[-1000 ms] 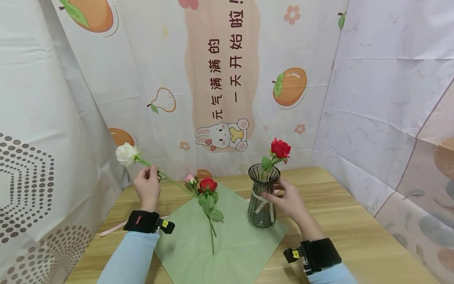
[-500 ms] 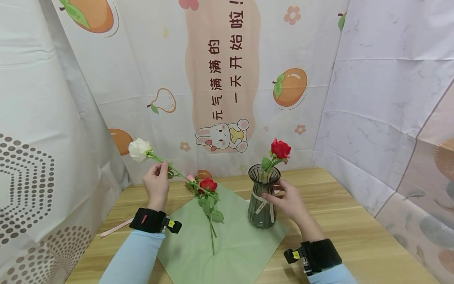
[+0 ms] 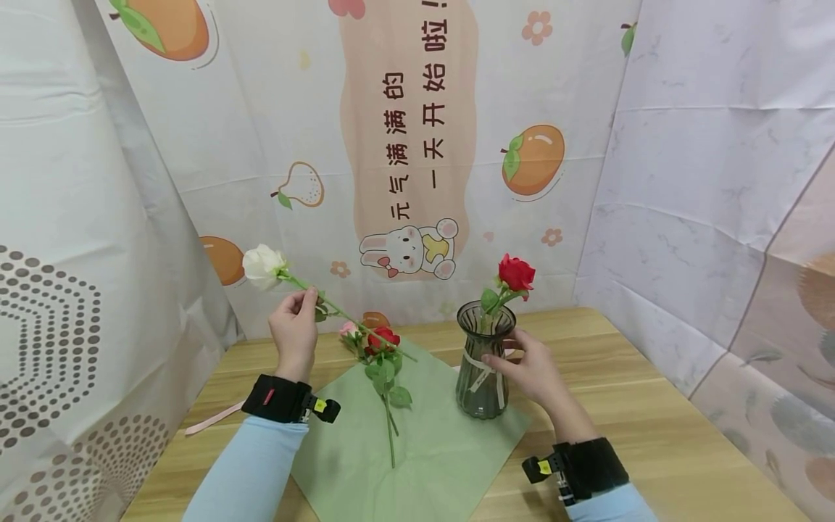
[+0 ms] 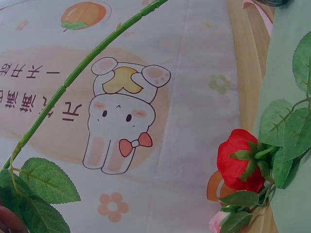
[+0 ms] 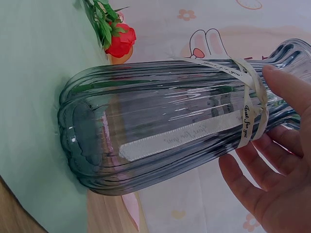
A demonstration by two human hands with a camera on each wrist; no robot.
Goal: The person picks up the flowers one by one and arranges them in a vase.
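So I had the white rose (image 3: 264, 267) in my left hand (image 3: 293, 335), with the fingers (image 3: 309, 297) pinching the stem a little below the bloom. The bloom pointed up and to the left, and the stem slanted down to the right, crossing in front of the loose red rose (image 3: 381, 339). Couldn't tell you if those two were touching. A few green leaves hung off the stem right by my grip.

My right hand (image 3: 531, 368) was holding the smoky glass vase (image 3: 481, 388), thumb on one side and the other fingers (image 5: 238, 177) curled round the opposite one, just about where the printed pale ribbon (image 5: 182, 134) was tied. The vase stood upright near the right corner of the green sheet (image 3: 430, 435), and one upright red rose (image 3: 517, 275) was already in it, leaves poking over the rim.

The loose red one lay on the sheet, stem toward me, with a little pink rose (image 3: 349, 329) right beside it. Everything sat on a wood-grain desk (image 3: 607, 362), with a pink strip (image 3: 214, 420) off to the left. Behind all that hung a cloth backdrop (image 3: 248, 123) with oranges and a sideways bunny.
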